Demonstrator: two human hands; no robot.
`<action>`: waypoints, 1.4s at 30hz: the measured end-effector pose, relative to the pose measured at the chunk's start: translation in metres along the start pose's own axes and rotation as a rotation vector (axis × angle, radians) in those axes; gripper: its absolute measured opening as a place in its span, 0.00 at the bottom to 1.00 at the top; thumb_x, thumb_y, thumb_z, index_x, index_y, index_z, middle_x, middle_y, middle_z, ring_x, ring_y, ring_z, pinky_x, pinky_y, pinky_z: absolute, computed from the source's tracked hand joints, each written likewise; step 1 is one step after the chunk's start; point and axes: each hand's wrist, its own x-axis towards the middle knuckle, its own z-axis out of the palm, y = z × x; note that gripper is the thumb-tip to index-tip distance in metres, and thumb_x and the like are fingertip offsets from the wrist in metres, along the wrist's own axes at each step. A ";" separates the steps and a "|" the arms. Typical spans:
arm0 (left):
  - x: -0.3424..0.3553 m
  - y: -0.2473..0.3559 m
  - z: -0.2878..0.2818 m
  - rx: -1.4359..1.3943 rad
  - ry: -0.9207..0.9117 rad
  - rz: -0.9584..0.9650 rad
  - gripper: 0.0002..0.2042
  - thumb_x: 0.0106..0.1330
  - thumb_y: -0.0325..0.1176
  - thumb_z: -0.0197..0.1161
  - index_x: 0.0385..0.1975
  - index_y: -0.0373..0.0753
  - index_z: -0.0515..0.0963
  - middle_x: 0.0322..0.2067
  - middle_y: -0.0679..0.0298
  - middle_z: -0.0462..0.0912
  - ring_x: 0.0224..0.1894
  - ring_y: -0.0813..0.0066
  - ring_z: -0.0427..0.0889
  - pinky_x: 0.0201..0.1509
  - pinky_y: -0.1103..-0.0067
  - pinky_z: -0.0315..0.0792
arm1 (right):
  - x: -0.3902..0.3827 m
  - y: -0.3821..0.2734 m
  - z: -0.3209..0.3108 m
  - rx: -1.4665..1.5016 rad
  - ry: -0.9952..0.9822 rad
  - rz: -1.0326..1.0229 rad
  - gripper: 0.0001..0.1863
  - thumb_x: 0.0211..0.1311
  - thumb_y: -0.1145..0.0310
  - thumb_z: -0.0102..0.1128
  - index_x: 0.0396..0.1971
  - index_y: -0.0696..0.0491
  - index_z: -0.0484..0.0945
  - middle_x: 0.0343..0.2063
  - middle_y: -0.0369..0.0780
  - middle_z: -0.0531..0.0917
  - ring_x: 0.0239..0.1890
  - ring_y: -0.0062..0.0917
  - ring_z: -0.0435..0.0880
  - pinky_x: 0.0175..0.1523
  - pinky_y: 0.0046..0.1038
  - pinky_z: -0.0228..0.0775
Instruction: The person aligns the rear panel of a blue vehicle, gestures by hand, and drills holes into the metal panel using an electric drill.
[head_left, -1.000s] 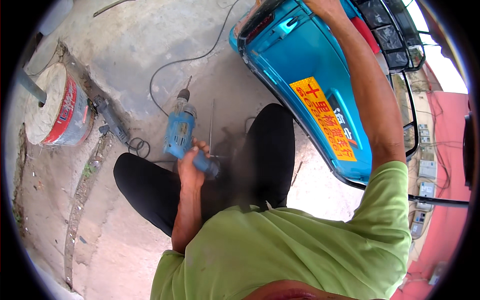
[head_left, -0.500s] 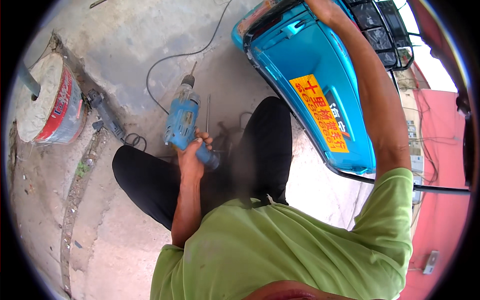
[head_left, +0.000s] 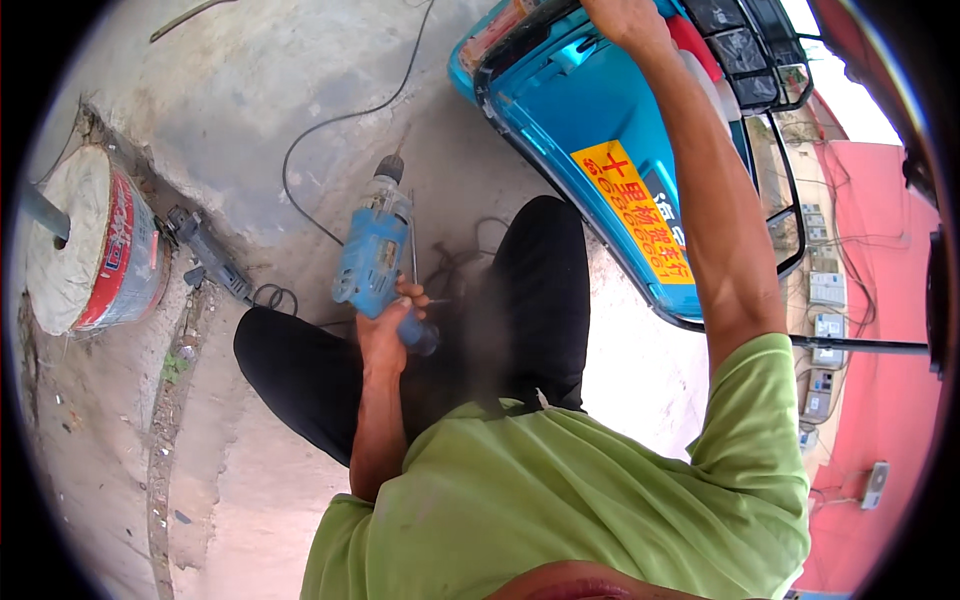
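Observation:
My left hand (head_left: 388, 325) is wrapped round the handle of a blue electric drill (head_left: 372, 250). Its chuck and thin bit point away from me, over the concrete floor. My right arm reaches up and forward to a blue vehicle body (head_left: 590, 110) with a yellow sticker (head_left: 630, 210) on its panel. At the upper picture edge, my right hand (head_left: 628, 22) is at the vehicle's upper rim. Its fingers are largely cut off or hidden, so their grip does not show. A thin metal rod (head_left: 414, 240) lies on the floor just right of the drill.
A grey angle grinder (head_left: 208, 250) with a coiled cord lies left of my knee. Beyond it stands a concrete-filled bucket (head_left: 115, 240) with a pipe upright in it. A black cable (head_left: 330, 122) curves across the floor. Black metal racks (head_left: 745, 60) adjoin the vehicle at right.
My view has shifted slightly, and the vehicle appears further left and higher. The right hand has moved a little left with it. My left hand still holds the drill.

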 end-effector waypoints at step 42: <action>-0.009 -0.021 0.008 0.135 -0.242 -0.083 0.25 0.59 0.30 0.65 0.57 0.28 0.74 0.41 0.53 0.86 0.38 0.64 0.87 0.40 0.72 0.81 | 0.016 0.024 0.020 -0.033 0.064 0.075 0.48 0.56 0.26 0.48 0.69 0.46 0.76 0.66 0.58 0.74 0.69 0.53 0.74 0.69 0.52 0.67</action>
